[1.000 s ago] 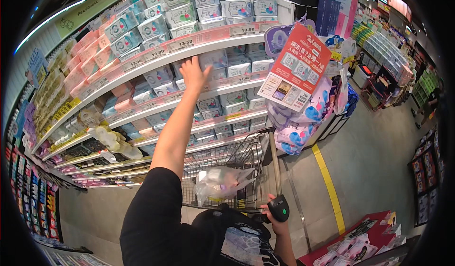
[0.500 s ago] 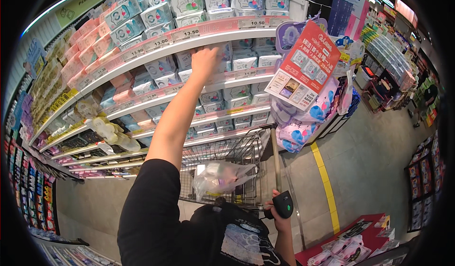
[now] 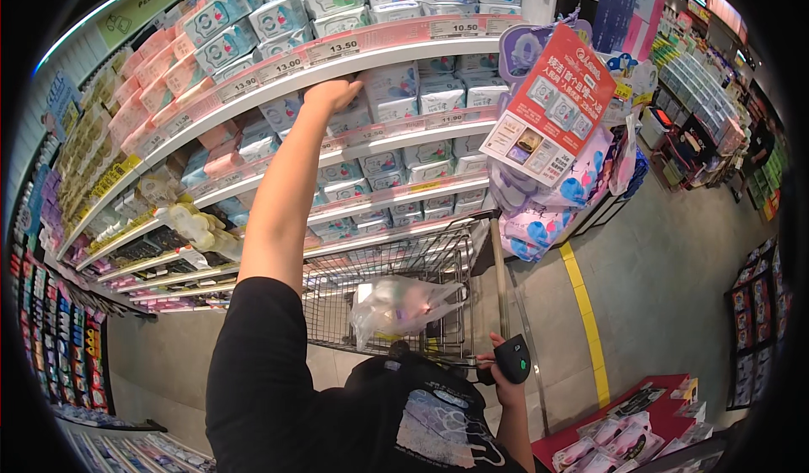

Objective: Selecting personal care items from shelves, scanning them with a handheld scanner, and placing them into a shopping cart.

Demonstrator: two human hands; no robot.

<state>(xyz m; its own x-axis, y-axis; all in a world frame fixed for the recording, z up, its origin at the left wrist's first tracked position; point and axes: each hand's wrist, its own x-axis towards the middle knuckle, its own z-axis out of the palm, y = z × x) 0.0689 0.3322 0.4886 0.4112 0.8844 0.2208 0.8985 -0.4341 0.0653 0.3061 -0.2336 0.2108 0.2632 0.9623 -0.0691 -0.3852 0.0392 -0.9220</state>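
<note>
My left arm stretches up to the shelves, and my left hand (image 3: 333, 96) is under the lip of an upper shelf, beside soft packs (image 3: 392, 85) in white and pale blue. The shelf edge hides most of its fingers, so I cannot tell whether it grips a pack. Low on the right, my right hand (image 3: 508, 384) is closed round the end of the shopping cart's handle (image 3: 500, 288), by a black end piece (image 3: 511, 359) with a green mark. Inside the wire cart (image 3: 329, 304) lies a translucent plastic bag (image 3: 400, 304); its contents are blurred.
Shelves of pink and blue packs (image 3: 223, 18) curve along the front and left. A red-and-white sign (image 3: 552, 106) hangs over purple floral packages (image 3: 539, 220) right of the cart. A yellow stripe (image 3: 581, 313) crosses the floor. Near right stands a red display (image 3: 657, 414).
My left hand has shifted left along the shelf, uncovering packs to its right. The view has moved slightly, and my right hand stays on the cart handle.
</note>
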